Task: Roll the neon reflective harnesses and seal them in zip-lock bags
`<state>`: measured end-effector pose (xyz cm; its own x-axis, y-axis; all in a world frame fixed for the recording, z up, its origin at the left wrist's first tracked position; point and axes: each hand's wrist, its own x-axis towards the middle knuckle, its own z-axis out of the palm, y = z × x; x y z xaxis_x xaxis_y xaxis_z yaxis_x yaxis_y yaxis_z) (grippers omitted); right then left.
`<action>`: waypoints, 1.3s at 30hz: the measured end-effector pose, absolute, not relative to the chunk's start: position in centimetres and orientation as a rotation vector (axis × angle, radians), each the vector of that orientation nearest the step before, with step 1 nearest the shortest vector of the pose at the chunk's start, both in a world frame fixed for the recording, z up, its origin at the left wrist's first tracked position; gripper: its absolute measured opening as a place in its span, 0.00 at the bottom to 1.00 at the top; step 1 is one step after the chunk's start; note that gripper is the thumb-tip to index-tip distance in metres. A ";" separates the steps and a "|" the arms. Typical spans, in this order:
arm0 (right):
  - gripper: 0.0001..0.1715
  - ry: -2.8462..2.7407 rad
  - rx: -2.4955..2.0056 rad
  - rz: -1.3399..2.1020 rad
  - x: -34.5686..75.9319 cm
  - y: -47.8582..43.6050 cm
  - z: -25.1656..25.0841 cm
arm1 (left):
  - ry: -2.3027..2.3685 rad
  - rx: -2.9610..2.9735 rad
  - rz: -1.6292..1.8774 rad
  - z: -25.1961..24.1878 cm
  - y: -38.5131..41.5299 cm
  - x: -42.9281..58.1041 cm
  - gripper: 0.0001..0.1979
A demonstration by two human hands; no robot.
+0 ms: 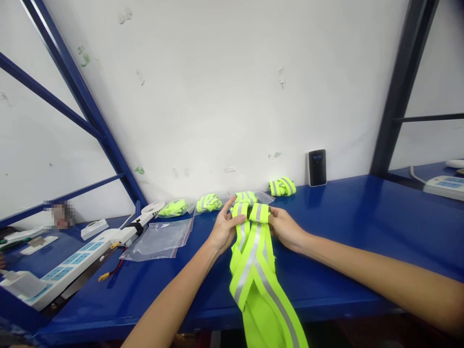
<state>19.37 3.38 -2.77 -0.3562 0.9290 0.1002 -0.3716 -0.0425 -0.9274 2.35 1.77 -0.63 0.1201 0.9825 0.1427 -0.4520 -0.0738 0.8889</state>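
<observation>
Yellow straps [250, 273] at lower centre of frame, trailing over the front edge of the blue table [337, 270]. Left hand [224, 231] pinches one fold, thumb on top; right hand [288, 229] closes on the other's outer side, presumably to stop both loosening. Long axis near-vertical; folds point up-frame, tail down-right.

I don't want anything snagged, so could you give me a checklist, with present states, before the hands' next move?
1. Left hand gripping the reflective yellow-green straps: ok.
2. Right hand gripping them too: ok.
3. Straps wholly on the blue table: not ok, they run past its front edge.
4. Straps apart from the white power strip: ok.
5. Black-fronted device upright by the wall: ok.
6. Lower strap ends free: cannot tell, out of frame.
</observation>
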 end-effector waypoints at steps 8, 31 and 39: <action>0.31 -1.420 -0.619 1.650 20.9 2.9 -1.8 | 0.651 1.138 1.338 -1.1 2.1 2.0 0.35; 0.26 -1.371 -0.613 1.818 21.5 2.6 -0.2 | 0.841 1.545 1.391 -2.9 3.5 1.5 0.15; 0.11 -1.249 -0.592 1.773 21.1 3.2 -0.1 | 0.837 1.513 1.339 -2.6 3.2 1.4 0.17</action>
<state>21.13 3.23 -0.14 -0.5139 0.8526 0.0950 -0.3762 -0.1245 -0.9181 1.43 3.15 -2.64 0.1774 0.9173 0.3566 -0.0819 -0.3473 0.9342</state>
